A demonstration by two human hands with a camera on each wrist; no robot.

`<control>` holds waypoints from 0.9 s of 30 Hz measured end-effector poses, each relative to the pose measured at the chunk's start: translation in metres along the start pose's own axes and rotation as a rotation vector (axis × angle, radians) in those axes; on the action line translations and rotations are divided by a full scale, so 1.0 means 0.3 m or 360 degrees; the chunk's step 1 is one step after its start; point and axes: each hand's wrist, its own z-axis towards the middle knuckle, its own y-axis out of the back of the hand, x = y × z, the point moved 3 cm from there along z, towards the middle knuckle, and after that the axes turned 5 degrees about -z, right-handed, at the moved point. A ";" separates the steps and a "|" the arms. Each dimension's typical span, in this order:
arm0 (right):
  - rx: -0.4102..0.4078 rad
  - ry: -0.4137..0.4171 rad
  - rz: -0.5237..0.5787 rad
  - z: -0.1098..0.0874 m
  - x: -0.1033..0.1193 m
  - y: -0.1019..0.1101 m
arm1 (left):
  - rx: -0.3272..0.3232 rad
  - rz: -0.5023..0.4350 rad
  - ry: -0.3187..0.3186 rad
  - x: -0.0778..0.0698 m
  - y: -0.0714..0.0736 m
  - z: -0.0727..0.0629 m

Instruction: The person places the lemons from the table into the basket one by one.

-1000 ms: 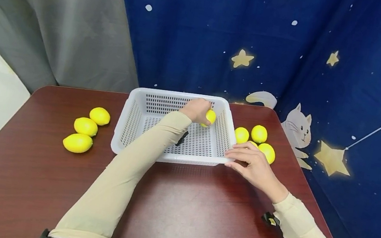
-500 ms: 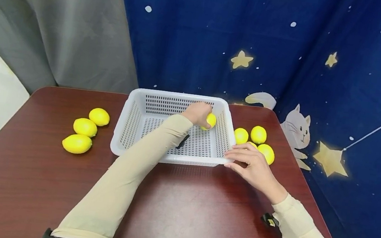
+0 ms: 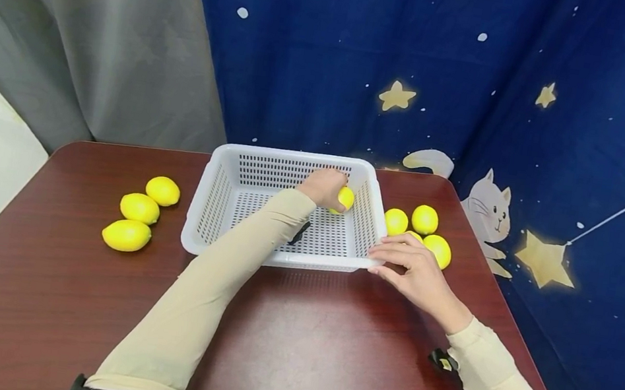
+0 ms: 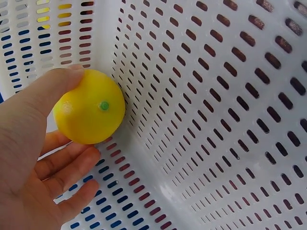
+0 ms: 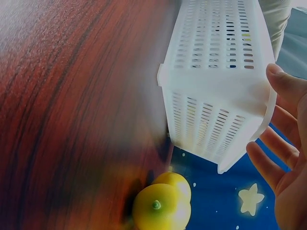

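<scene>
A white slotted plastic basket (image 3: 306, 261) stands on the table. Inside it, toward the right end, my left hand (image 3: 323, 185) grips a yellow lemon (image 4: 91, 106) between thumb and fingers. The lemon's green stem end shows in the left wrist view, close to the slotted wall. At the basket's front right corner my right hand (image 3: 416, 269) holds the rim, with the thumb (image 5: 283, 79) on one side of the corner and the fingers around the other. Beyond that hand lie several lemons (image 3: 425, 219), one partly hidden behind its fingers.
Three more lemons (image 3: 127, 235) lie in a slanted row left of the basket on the dark red wooden table (image 3: 290, 352). A grey curtain (image 3: 102, 25) and a blue starry curtain (image 3: 332, 58) hang behind the table's far edge.
My left hand has shifted slightly toward me inside the basket with the lemon, then stayed nearly still. The right hand and the basket have kept their places.
</scene>
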 end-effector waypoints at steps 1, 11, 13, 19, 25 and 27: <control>0.0001 -0.0005 0.0003 0.000 0.000 0.000 | -0.0002 -0.0003 0.0000 0.000 0.001 -0.001; -0.0027 0.0005 0.0009 0.002 0.007 -0.001 | 0.0005 0.0006 0.0031 -0.007 0.002 -0.018; -0.0037 0.0002 0.0008 0.001 0.007 0.000 | 0.0002 0.0001 0.0032 -0.008 0.001 -0.021; -0.0024 -0.0014 0.0002 0.001 0.008 0.002 | -0.0001 -0.0006 0.0020 -0.009 0.005 -0.028; -0.0018 -0.0021 -0.0002 0.000 0.011 0.002 | -0.0004 -0.0011 0.0014 -0.008 0.035 -0.036; -0.0021 -0.0018 -0.0002 0.000 0.013 0.002 | -0.0008 -0.0020 0.0004 -0.011 0.051 -0.040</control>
